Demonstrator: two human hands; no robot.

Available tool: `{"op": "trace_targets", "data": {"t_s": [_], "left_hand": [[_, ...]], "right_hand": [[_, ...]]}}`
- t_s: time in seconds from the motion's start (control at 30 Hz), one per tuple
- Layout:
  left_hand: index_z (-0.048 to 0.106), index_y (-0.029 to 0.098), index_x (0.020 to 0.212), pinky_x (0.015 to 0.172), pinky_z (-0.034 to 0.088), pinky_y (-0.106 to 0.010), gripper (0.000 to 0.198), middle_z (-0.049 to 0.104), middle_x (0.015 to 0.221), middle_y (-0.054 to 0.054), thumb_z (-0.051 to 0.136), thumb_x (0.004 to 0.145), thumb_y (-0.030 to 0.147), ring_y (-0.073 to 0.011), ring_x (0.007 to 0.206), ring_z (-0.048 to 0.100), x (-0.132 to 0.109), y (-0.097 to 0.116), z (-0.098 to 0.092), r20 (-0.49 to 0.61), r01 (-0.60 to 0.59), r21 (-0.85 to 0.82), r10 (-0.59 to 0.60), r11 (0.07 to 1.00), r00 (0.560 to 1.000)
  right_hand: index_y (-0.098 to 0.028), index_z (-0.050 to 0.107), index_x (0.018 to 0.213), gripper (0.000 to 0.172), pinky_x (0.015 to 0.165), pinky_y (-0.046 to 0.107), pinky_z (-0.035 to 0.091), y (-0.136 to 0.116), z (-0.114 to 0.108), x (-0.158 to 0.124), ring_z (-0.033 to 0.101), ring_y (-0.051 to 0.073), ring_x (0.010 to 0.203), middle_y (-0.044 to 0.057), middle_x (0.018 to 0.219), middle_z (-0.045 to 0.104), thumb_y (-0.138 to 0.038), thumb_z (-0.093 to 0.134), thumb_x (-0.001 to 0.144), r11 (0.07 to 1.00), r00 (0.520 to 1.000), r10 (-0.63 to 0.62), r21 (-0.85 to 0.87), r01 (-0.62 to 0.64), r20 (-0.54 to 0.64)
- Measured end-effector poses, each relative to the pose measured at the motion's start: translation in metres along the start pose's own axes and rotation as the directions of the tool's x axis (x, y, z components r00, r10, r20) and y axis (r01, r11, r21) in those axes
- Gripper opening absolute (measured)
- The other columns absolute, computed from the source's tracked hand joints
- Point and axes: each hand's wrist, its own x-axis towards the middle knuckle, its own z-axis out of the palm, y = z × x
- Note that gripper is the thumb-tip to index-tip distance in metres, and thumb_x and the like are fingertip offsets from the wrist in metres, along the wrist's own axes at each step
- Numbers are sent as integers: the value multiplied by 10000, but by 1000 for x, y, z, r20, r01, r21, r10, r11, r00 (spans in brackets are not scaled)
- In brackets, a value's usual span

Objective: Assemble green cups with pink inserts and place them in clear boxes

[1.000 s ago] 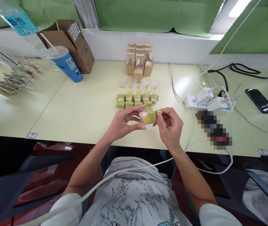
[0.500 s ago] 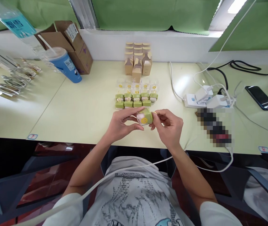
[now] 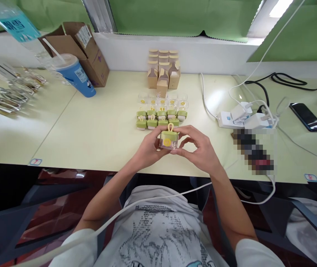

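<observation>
A small clear case with a green lid, a yellow loop on top and a yellow round mark on its front is held upright just above the table's near part. My left hand grips its left side between thumb and fingers. My right hand pinches its right side, the thumb at the lower corner. Just beyond my hands stand rows of similar green-lidded cases with yellow loops. Behind those are clear containers with yellow marks and no green lids.
Open small cardboard boxes stand at the back. To the left are a blue cup, a clear bottle, a large carton and several glass bottles. A power strip with cables and a phone lie right.
The case has turned from tilted to upright, its loop now pointing up. My right hand has shifted from the loop area to the case's side.
</observation>
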Motion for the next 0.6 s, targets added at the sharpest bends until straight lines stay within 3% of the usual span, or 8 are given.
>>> {"op": "trace_targets", "data": {"t_s": [0.17,0.27,0.37,0.6], "left_hand": [[752,318,1419,810,733,-253,546,768,1430,-128,957,933,459,-269,1258,810,2,2,-9,-78,-176,201,195,964,978],[769,270,1377,820,741,-237,536,808,1331,-112,991,903,385,-221,1147,838,2,1,-10,-143,-250,269,295,930,945],[776,263,1355,806,736,-202,505,834,1255,-80,988,896,274,-173,1059,841,1,1,-8,-148,-335,321,396,886,906],[750,256,1378,796,736,-173,487,821,1334,-90,896,936,113,-163,1113,835,-1,9,0,-134,-444,420,538,792,832]], "right_hand": [[-354,719,1542,487,918,410,740,7,4,1,775,256,1191,95,1427,787,-441,820,1074,984,987,-152,-99,147,-47],[-352,660,1600,517,958,422,734,9,7,2,753,279,1306,112,1468,766,-390,785,1100,967,975,-220,-135,214,-30],[-355,638,1623,583,1112,520,695,10,11,3,722,322,1395,129,1474,746,-416,818,1072,937,957,-291,-208,280,-22],[-331,685,1558,492,1109,524,699,10,19,2,808,322,1276,114,1368,818,-400,797,1083,901,921,-368,-292,319,-129]]}}
